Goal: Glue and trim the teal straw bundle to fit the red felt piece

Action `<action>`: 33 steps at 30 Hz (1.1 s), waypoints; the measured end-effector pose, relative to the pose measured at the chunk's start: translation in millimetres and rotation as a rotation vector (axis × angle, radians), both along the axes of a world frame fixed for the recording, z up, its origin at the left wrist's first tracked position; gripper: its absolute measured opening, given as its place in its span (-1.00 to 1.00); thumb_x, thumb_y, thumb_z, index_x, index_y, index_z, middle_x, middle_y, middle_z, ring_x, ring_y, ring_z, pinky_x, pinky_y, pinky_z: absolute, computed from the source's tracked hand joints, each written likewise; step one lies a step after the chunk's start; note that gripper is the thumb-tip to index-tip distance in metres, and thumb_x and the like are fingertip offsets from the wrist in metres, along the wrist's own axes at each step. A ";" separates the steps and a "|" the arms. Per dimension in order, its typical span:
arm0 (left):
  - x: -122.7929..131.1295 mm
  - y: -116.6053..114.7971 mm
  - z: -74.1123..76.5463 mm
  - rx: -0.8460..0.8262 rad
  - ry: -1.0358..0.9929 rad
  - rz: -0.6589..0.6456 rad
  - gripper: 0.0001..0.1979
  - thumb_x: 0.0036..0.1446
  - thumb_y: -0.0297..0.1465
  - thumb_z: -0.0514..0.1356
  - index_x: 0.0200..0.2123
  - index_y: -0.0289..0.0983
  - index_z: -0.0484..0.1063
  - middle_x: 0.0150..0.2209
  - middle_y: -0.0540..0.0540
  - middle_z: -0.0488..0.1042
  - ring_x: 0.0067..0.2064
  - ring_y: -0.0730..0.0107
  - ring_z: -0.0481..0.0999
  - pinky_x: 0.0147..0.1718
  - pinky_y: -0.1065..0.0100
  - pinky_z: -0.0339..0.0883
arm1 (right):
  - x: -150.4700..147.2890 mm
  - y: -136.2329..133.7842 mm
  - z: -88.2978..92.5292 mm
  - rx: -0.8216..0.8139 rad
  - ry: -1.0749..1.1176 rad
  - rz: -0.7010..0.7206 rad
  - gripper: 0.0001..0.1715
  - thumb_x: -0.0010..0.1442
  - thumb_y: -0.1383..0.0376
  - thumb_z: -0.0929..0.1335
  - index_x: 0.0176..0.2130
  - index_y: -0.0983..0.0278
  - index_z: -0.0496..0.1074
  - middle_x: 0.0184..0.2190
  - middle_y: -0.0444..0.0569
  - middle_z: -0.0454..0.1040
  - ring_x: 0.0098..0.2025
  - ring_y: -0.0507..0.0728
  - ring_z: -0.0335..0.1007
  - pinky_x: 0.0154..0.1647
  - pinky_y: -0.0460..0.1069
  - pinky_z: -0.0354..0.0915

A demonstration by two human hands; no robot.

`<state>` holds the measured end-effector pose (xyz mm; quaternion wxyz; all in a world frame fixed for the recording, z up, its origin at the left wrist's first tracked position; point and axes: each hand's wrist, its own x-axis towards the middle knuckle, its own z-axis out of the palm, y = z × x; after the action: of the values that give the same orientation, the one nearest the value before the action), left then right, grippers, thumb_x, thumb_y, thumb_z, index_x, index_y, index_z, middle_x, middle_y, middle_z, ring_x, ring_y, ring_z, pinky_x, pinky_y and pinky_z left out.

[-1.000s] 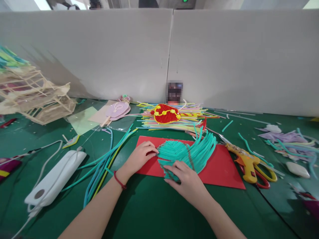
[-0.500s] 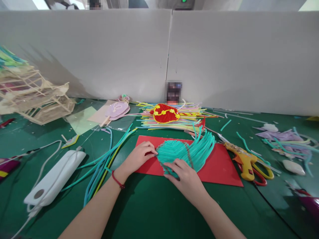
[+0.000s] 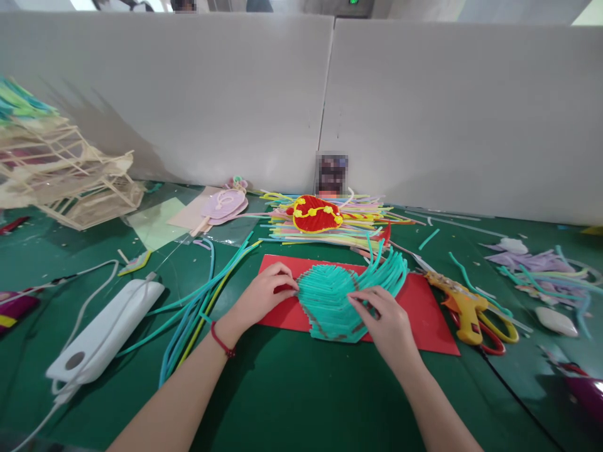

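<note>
A teal piece made of pipe cleaners laid side by side lies on a red card on the green table. My left hand, with a red string at the wrist, rests curled on the card, its fingertips pressing the piece's left edge. On the piece's right part sits my right hand, thumb and fingers pinched on the teal strands. The loose ends of the strands fan out up and to the right.
Yellow glue gun and red-yellow scissors lie right of the card. A red and yellow ornament sits on a pile of pastel sticks behind. Long teal cords and a white device lie left, a stick frame far left.
My right hand has moved from the piece's lower edge up and to the right onto the strands. The left hand has stayed put.
</note>
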<state>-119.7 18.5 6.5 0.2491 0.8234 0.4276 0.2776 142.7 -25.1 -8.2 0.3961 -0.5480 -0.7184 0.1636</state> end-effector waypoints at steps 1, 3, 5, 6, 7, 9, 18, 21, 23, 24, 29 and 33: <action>0.5 -0.8 1.1 -0.003 0.011 0.002 -0.92 0.15 -0.48 0.20 -0.34 -0.22 0.49 -0.22 -0.03 0.36 -0.17 0.39 0.41 -0.12 0.32 0.30 | -0.4 0.3 -0.8 0.005 -0.005 0.000 -0.75 0.25 0.17 0.29 -0.30 0.21 0.52 -0.36 -0.02 0.45 -0.33 0.11 0.37 -0.29 -0.01 0.34; 1.9 -2.5 3.4 -0.003 0.035 0.002 -0.93 0.15 -0.47 0.20 -0.34 -0.22 0.49 -0.23 -0.02 0.35 -0.17 0.39 0.41 -0.13 0.32 0.30 | -3.8 0.4 -3.1 0.027 -0.024 0.018 -0.75 0.25 0.17 0.29 -0.30 0.21 0.52 -0.36 -0.02 0.45 -0.28 0.13 0.38 -0.24 0.01 0.34; 3.6 -4.2 5.5 0.004 0.059 -0.006 -0.95 0.14 -0.45 0.21 -0.33 -0.22 0.49 -0.24 -0.02 0.35 -0.17 0.38 0.41 -0.14 0.32 0.30 | -8.7 0.4 -6.3 0.056 -0.060 0.050 -0.75 0.26 0.18 0.29 -0.29 0.21 0.53 -0.36 -0.02 0.44 -0.26 0.14 0.37 -0.20 0.03 0.33; 4.4 -4.9 6.4 0.009 0.072 -0.010 -0.96 0.13 -0.45 0.22 -0.33 -0.22 0.49 -0.24 -0.02 0.36 -0.17 0.38 0.41 -0.14 0.32 0.30 | -11.0 0.4 -8.2 0.068 -0.084 0.065 -0.75 0.26 0.19 0.29 -0.28 0.21 0.53 -0.36 -0.02 0.44 -0.26 0.14 0.37 -0.19 0.03 0.33; 5.0 -5.6 7.2 0.014 0.085 -0.014 -0.96 0.13 -0.45 0.23 -0.33 -0.23 0.49 -0.24 -0.02 0.36 -0.17 0.37 0.40 -0.14 0.32 0.29 | -13.0 0.5 -10.0 0.078 -0.106 0.080 -0.76 0.26 0.19 0.29 -0.27 0.21 0.53 -0.35 -0.02 0.44 -0.26 0.14 0.37 -0.19 0.04 0.33; 5.6 -6.4 8.5 0.024 0.112 -0.019 -0.97 0.12 -0.45 0.23 -0.33 -0.23 0.48 -0.24 -0.03 0.37 -0.16 0.36 0.40 -0.14 0.31 0.29 | -15.7 0.8 -13.6 0.081 -0.140 0.109 -0.76 0.27 0.20 0.28 -0.24 0.20 0.53 -0.35 -0.02 0.44 -0.27 0.14 0.37 -0.19 0.05 0.33; 3.8 -5.8 10.3 0.068 0.196 -0.014 -0.95 0.16 -0.45 0.20 -0.31 -0.24 0.48 -0.26 -0.03 0.40 -0.19 0.35 0.42 -0.18 0.31 0.30 | -16.9 2.1 -13.0 0.024 -0.120 0.099 -0.76 0.27 0.25 0.28 -0.26 0.23 0.54 -0.37 -0.02 0.44 -0.28 0.14 0.36 -0.20 0.03 0.32; 3.9 -5.9 9.5 0.051 0.183 -0.007 -0.95 0.13 -0.48 0.22 -0.32 -0.25 0.48 -0.26 -0.04 0.40 -0.18 0.36 0.41 -0.18 0.33 0.30 | -17.4 0.5 3.8 0.038 -0.108 0.072 -0.78 0.26 0.26 0.29 -0.26 0.23 0.54 -0.37 -0.03 0.45 -0.27 0.14 0.36 -0.20 0.02 0.31; 4.4 -5.9 8.0 0.035 0.171 -0.002 -0.94 0.14 -0.49 0.21 -0.32 -0.25 0.48 -0.26 -0.04 0.41 -0.18 0.36 0.41 -0.18 0.35 0.30 | -18.7 0.8 16.2 0.066 -0.110 0.062 -0.79 0.25 0.26 0.30 -0.25 0.22 0.54 -0.37 -0.03 0.45 -0.27 0.15 0.36 -0.22 0.02 0.31; 4.6 -5.8 7.0 0.030 0.164 0.001 -0.94 0.15 -0.48 0.20 -0.31 -0.25 0.48 -0.26 -0.04 0.41 -0.18 0.36 0.41 -0.17 0.35 0.30 | -20.0 1.7 20.6 0.075 -0.114 0.059 -0.79 0.25 0.25 0.30 -0.24 0.21 0.54 -0.37 -0.03 0.46 -0.26 0.15 0.37 -0.23 0.01 0.31; 4.0 -4.4 3.1 0.006 0.131 0.006 -0.92 0.15 -0.52 0.19 -0.30 -0.26 0.45 -0.24 -0.05 0.43 -0.16 0.37 0.43 -0.14 0.34 0.31 | -29.2 10.9 10.7 0.020 -0.143 0.046 -0.74 0.27 0.22 0.27 -0.27 0.19 0.55 -0.37 -0.02 0.47 -0.26 0.17 0.39 -0.23 0.03 0.33; 1.4 -4.3 6.9 -0.051 0.118 -0.030 -0.90 0.18 -0.52 0.15 -0.26 -0.25 0.44 -0.20 -0.04 0.45 -0.13 0.38 0.43 -0.10 0.33 0.29 | -27.8 13.6 -8.3 -0.035 -0.133 0.074 -0.72 0.27 0.19 0.27 -0.27 0.20 0.54 -0.37 -0.03 0.46 -0.26 0.16 0.40 -0.21 0.04 0.33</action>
<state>-118.4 14.2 13.4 0.2485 0.8380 0.4362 0.2137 114.8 -11.5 -16.5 0.3316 -0.5374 -0.7600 0.1537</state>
